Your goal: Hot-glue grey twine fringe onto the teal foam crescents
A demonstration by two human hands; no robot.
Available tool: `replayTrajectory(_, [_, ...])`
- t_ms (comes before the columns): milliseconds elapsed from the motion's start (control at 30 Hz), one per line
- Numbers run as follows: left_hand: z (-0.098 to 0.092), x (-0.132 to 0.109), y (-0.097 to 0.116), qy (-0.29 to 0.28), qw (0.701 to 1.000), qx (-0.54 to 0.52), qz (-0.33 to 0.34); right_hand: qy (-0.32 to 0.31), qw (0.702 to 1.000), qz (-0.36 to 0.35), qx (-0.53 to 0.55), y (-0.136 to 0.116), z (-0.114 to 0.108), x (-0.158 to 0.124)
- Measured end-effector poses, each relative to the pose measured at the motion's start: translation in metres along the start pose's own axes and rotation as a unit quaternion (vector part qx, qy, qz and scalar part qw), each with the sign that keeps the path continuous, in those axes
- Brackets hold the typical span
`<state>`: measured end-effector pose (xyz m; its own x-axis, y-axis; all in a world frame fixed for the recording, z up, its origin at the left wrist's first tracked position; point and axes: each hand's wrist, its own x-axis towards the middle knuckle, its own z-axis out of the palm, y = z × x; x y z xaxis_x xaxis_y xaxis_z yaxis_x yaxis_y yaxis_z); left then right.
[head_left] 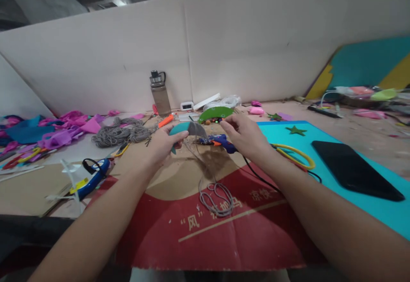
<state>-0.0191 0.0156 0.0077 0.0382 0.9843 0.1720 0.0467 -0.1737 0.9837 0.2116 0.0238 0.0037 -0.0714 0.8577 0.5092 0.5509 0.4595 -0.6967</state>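
Observation:
My left hand (162, 144) grips a curved teal piece (180, 129) between thumb and fingers, above the cardboard. Its right part is covered in grey cord (196, 130). A strand runs down from it to a loose cord coil (218, 201) on the red cardboard (224, 248). To the right, my right hand (245, 133) is raised with fingertips pinched together; whatever lies between them is too small to make out. A blue glue gun (228, 146) with an orange part lies just below and left of that hand, partly behind it.
A grey yarn heap (121, 131) and coloured felt scraps (68, 128) lie left, near a blue power strip (94, 181). Behind stand a bottle (160, 96) and a green fan-shaped piece (215, 113). A black phone (355, 168) and yellow-handled scissors (296, 154) rest on turquoise board (381, 209).

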Motion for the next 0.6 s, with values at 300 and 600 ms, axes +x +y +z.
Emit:
replayTrajectory(300, [0.011,-0.014,0.006,0.007,0.959,0.266,0.097,-0.071,0.986,0.072,0.136,-0.018,0.033,-0.021])
replayTrajectory(600, [0.012,-0.013,0.007,-0.024,0.963,0.250,0.094,-0.048,0.983,0.022,0.174,-0.020,0.012,-0.013])
